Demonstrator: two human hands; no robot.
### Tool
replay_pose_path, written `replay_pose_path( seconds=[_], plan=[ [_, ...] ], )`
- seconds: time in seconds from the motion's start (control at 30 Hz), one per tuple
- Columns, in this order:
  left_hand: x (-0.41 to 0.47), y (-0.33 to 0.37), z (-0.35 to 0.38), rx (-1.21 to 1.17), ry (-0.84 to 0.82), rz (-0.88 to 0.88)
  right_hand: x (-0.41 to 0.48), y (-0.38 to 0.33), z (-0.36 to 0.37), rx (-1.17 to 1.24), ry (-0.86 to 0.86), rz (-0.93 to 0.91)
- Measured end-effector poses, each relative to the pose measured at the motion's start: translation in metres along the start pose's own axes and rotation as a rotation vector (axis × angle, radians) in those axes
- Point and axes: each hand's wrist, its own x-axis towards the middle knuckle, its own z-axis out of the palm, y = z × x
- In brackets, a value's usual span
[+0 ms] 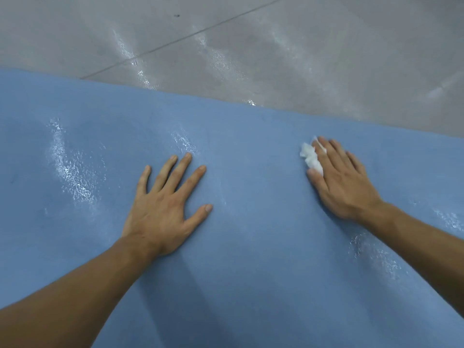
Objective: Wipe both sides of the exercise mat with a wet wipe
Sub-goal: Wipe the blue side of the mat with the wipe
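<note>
Under both hands the blue exercise mat (251, 259) lies spread out on the grey floor (276, 46), left hand (163, 207) planted flat with fingers splayed, right hand (344, 182) well apart from it, pressing a scrunched wet wipe (311, 156) down under straight fingers. Shiny damp streaks (72, 172) out past the left hand and beside the right forearm make me think this face is only partly wiped tbh. Guessing the dull patch between the hands and the whole underside are left to do.

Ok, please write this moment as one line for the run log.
phase: wiping | left hand: flat on blue foam exercise mat | right hand: presses crumpled white wet wipe on mat
</note>
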Motion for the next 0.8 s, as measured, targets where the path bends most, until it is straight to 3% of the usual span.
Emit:
replay_pose_path(
  seconds=[0.27,0.67,0.8],
  plan=[
    [0.001,-0.001,-0.001,0.006,-0.007,0.001,0.077,0.003,-0.013,0.115,0.046,0.137],
    [0.0,-0.001,0.0,0.0,0.001,-0.005,-0.109,-0.02,0.018,-0.038,-0.031,-0.331],
    [0.0,0.0,0.0,-0.01,0.005,-0.01,-0.125,-0.025,0.016,-0.101,-0.037,-0.338]
  ],
)
